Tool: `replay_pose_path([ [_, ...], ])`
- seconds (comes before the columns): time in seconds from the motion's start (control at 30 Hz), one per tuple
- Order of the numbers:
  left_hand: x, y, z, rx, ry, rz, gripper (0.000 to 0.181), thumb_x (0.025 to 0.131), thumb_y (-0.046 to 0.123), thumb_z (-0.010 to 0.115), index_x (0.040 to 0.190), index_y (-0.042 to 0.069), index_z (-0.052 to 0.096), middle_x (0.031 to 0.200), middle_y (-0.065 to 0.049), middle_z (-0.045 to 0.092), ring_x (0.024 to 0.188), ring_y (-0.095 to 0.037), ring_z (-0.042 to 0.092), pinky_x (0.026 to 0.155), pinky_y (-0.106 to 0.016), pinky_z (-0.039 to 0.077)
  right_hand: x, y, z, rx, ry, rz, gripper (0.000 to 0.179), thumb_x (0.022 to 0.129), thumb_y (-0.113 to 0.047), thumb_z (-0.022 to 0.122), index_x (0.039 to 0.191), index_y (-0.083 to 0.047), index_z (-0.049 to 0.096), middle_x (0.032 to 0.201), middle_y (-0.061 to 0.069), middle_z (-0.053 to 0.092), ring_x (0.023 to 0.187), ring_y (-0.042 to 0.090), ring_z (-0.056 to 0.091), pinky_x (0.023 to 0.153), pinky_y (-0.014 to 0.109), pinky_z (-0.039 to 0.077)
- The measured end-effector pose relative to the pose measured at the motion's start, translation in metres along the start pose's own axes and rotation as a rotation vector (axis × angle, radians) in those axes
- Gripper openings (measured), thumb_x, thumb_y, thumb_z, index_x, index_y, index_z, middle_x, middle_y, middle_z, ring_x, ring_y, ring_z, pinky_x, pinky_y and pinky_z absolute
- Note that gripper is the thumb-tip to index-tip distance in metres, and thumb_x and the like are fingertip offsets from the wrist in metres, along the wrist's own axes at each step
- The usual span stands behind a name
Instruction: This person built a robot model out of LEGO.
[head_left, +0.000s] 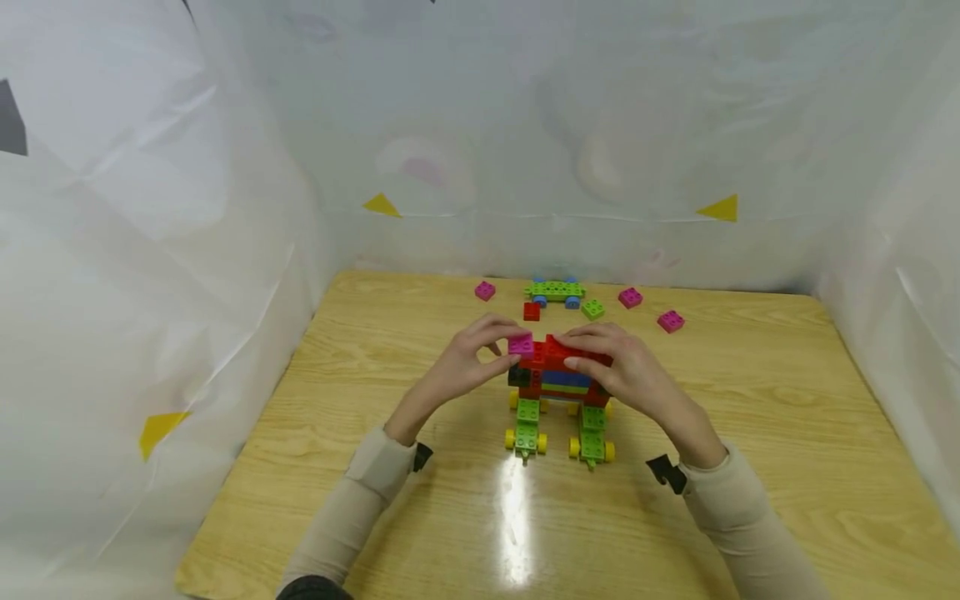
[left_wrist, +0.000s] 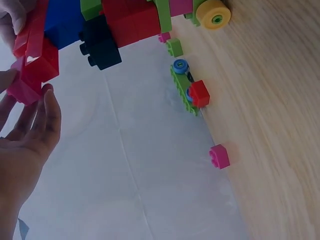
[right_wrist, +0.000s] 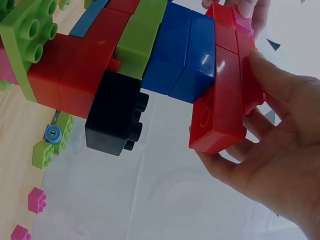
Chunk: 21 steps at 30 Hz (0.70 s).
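A tall build of toy building bricks [head_left: 564, 379] stands on two green wheeled bases [head_left: 527, 414] with yellow wheels. Blue bricks [right_wrist: 175, 50] form its middle, and a black brick [left_wrist: 101, 44] juts from either side. Red bricks [right_wrist: 226, 100] cap the top. My left hand [head_left: 467, 364] pinches a pink brick [head_left: 521, 345] between thumb and fingers at the left end of this red layer. On the right end, my right hand [head_left: 628, 367] grips the red bricks, thumb on the near side and fingers behind.
Behind the build lie a green wheeled base with blue wheels [head_left: 555, 291], a loose red brick [head_left: 532, 312], a green brick [head_left: 592, 309] and three pink bricks [head_left: 631, 297]. White sheeting [head_left: 525, 150] encloses the wooden table [head_left: 750, 400] at the back and sides.
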<state>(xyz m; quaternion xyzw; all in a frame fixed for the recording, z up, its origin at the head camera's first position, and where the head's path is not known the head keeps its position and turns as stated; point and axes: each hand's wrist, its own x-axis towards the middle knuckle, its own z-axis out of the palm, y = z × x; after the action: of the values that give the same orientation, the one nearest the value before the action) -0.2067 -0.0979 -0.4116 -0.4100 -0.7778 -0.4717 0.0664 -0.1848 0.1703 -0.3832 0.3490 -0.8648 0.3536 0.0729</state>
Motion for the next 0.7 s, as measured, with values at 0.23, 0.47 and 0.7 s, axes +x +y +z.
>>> replay_pose_path([
  [0.23,0.0031,0.0015,-0.0001,-0.005,0.001,-0.005,0.035,0.088,0.005,0.069,0.122,0.004,0.064,0.120,-0.010,0.056,0.097,-0.017,0.058,0.077,-0.032,0.054,0.0007,0.0003,0.0000,0.021,0.007,-0.009,0.033,0.088,-0.007,0.069,0.122,-0.008,0.068,0.120,0.012,0.064,0.112,0.032,0.055,0.087,0.051,0.048],
  [0.47,0.0038,0.0035,0.0039,-0.013,0.036,-0.054,0.033,0.087,-0.003,0.067,0.120,-0.003,0.063,0.118,-0.018,0.058,0.102,-0.027,0.058,0.077,-0.040,0.054,0.0002,0.0005,0.0019,0.025,0.023,0.005,0.035,0.085,-0.009,0.072,0.121,-0.009,0.068,0.120,0.011,0.064,0.112,0.030,0.055,0.088,0.050,0.048],
  [0.7,0.0026,0.0040,0.0028,-0.041,0.021,-0.065,0.034,0.089,-0.001,0.065,0.123,0.000,0.062,0.121,-0.015,0.059,0.104,-0.024,0.058,0.080,-0.039,0.054,-0.0006,0.0003,0.0045,0.007,0.073,-0.019,0.038,0.080,-0.007,0.077,0.117,-0.008,0.070,0.115,0.009,0.066,0.107,0.026,0.057,0.082,0.044,0.051],
])
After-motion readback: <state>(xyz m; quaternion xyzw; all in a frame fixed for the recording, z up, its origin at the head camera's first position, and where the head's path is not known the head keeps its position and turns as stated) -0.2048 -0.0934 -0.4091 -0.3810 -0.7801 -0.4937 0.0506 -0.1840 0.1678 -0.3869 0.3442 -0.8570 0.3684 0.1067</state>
